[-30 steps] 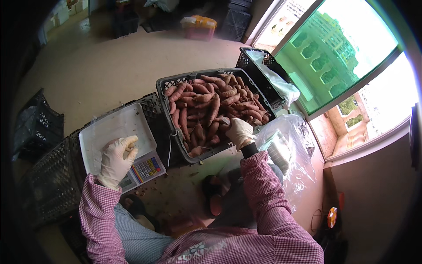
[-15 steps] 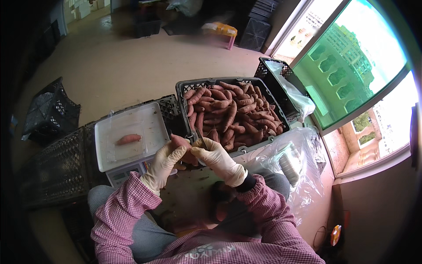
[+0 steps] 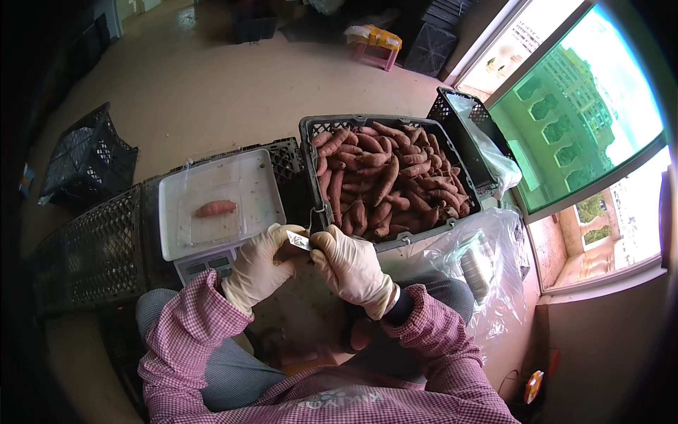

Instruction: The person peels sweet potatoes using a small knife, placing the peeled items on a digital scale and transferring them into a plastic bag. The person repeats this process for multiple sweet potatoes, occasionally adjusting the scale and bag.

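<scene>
My left hand (image 3: 261, 268), in a pale glove, is closed around a sweet potato (image 3: 288, 253), which is mostly hidden by the fingers. A short shiny knife blade (image 3: 299, 241) lies across the top of this sweet potato. Its handle end goes into my gloved right hand (image 3: 349, 268), closed with the thumb and fingers pinched together. Left of my hands, a single sweet potato (image 3: 215, 208) lies on a white tray (image 3: 258, 173). The tray rests on a scale (image 3: 203, 267). Just beyond my right hand is a black crate (image 3: 308, 152) heaped with sweet potatoes (image 3: 388, 177).
A black crate with a plastic liner (image 3: 487, 152) stands behind the full one, beside a green-tinted window (image 3: 572, 120). Clear plastic bags (image 3: 487, 283) lie at the right. Another black crate (image 3: 88, 159) sits on the floor at left, and a stool (image 3: 374, 46) stands farther off.
The held sweet potato has been turned and lowered into my left fingers, so less of it shows. The blade now lies flat over it. The whole view has shifted slightly.
</scene>
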Motion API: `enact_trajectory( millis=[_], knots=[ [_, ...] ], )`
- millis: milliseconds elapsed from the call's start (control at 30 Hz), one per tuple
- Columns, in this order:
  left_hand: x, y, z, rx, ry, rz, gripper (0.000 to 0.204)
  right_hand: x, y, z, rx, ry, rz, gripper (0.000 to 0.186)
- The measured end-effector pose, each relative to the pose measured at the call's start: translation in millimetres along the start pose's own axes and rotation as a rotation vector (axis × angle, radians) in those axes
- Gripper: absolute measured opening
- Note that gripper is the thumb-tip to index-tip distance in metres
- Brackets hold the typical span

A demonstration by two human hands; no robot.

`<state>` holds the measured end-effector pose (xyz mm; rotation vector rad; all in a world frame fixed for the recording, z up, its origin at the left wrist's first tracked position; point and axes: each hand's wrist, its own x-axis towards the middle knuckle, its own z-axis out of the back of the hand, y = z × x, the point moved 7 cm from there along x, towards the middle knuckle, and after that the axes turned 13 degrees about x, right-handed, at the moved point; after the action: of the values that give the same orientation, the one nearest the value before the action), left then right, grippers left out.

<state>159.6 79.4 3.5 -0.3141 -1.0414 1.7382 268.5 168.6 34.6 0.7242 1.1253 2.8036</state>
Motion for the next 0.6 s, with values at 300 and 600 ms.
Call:
enact_trajectory(
  millis=[300,600],
  knots=[
    [2,-21,29,0.061,-0.121,-0.060,0.035,-1,-70,6,-0.005,-0.132,-0.278,0.017],
    [-4,57,-4,-1.144,-0.021,0.561,0.012,11,-6,-10,0.106,-0.104,0.050,0.008]
  ],
)
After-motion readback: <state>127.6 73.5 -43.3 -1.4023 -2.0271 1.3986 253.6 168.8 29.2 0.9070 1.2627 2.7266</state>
